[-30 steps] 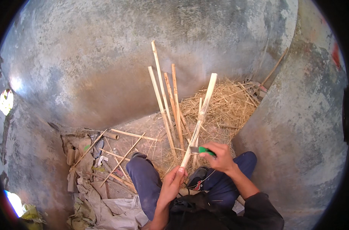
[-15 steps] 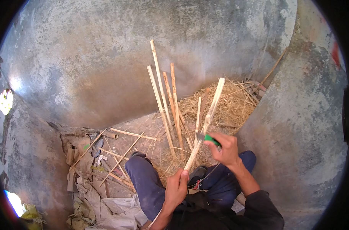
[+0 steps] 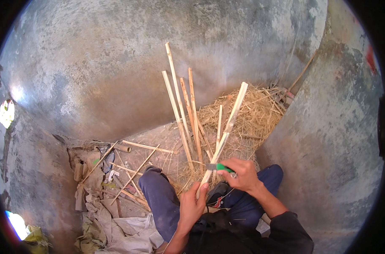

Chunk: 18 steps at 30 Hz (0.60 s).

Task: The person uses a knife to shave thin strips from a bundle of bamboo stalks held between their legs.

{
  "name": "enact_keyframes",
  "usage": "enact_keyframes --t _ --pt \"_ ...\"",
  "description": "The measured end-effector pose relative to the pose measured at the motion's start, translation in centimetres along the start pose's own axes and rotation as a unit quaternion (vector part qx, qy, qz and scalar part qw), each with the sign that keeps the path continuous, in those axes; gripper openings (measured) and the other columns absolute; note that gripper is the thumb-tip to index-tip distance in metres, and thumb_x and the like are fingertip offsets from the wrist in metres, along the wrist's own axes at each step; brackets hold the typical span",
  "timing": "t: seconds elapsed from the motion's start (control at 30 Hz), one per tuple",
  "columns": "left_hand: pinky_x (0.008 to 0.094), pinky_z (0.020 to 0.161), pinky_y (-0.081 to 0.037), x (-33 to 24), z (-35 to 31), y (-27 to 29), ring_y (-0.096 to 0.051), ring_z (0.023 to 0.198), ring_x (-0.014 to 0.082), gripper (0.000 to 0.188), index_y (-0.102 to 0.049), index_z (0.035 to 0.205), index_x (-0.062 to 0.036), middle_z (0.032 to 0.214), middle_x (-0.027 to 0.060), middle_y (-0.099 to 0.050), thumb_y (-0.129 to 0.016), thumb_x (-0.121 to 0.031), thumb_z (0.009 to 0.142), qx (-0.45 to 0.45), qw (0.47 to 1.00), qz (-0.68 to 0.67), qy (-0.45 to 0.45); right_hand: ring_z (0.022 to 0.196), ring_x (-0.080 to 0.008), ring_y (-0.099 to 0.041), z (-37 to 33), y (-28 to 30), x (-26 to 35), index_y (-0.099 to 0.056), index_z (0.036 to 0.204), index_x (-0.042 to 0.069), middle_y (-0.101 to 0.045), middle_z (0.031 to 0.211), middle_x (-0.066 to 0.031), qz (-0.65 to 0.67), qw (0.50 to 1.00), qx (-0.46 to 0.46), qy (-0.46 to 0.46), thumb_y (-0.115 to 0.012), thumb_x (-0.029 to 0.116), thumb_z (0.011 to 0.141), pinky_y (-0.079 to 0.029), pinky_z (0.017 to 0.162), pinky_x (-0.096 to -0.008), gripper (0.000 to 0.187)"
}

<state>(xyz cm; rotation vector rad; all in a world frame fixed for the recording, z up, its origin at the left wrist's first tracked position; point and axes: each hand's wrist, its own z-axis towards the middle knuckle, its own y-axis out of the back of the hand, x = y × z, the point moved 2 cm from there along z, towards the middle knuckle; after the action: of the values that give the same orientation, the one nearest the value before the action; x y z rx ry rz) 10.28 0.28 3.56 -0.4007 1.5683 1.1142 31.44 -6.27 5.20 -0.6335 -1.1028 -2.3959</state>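
A long pale bamboo strip slants up and away from between my knees. My left hand is closed round its near end, with the thumb along the top. My right hand is closed on the green handle of a knife. The short grey blade lies across the strip, a little beyond my left hand. Past the strip, several narrow bamboo sticks lean against the wall, their lower ends among thin shavings on the floor.
A heap of straw-coloured shavings lies by the far wall. Left of my knee, loose sticks, short bamboo pieces and crumpled sacking cover the floor. A grey wall rises close on my right.
The knife in my right hand has come nearer along the bamboo strip, toward my left hand. The strip has shifted slightly; my left hand keeps its hold.
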Motion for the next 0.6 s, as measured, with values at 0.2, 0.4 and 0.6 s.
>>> enact_keyframes --t 0.2,0.4,0.6 --pt "0.0479 0.056 -0.046 -1.9 0.4 0.1 -0.065 0.060 0.0436 0.025 -0.070 0.100 -0.0002 0.068 0.0233 -0.063 -0.064 -0.022 0.110 -0.014 0.999 0.011 -0.030 0.063 -0.0278 -0.071 -0.6 -0.7 0.7 -0.080 0.104 0.010 -0.073 0.082 -0.0068 -0.034 0.999 -0.029 0.004 -0.085 0.032 0.091 -0.053 0.053 -0.0394 0.025" --pt "0.0473 0.059 -0.050 -2.2 0.5 0.2 -0.069 0.066 0.0440 0.025 -0.070 0.100 0.0003 0.073 0.0232 -0.068 -0.063 -0.021 0.110 -0.014 0.999 0.029 -0.026 0.064 -0.0295 -0.072 0.5 0.3 1.0 -0.081 0.104 0.009 -0.074 0.081 -0.0075 -0.032 0.999 0.000 -0.016 -0.084 0.030 0.092 -0.054 0.056 -0.0419 0.024" --pt "0.0439 0.057 -0.048 -0.6 -1.1 0.2 -0.068 0.058 0.0347 0.029 -0.072 0.100 -0.0001 0.068 0.0202 -0.066 -0.063 -0.026 0.111 0.005 1.000 0.018 0.020 0.068 -0.0316 -0.071 2.6 2.6 -4.4 -0.080 0.104 0.003 -0.077 0.086 -0.0129 -0.013 0.993 -0.102 -0.055 -0.079 0.027 0.096 -0.054 0.063 -0.0406 0.026"
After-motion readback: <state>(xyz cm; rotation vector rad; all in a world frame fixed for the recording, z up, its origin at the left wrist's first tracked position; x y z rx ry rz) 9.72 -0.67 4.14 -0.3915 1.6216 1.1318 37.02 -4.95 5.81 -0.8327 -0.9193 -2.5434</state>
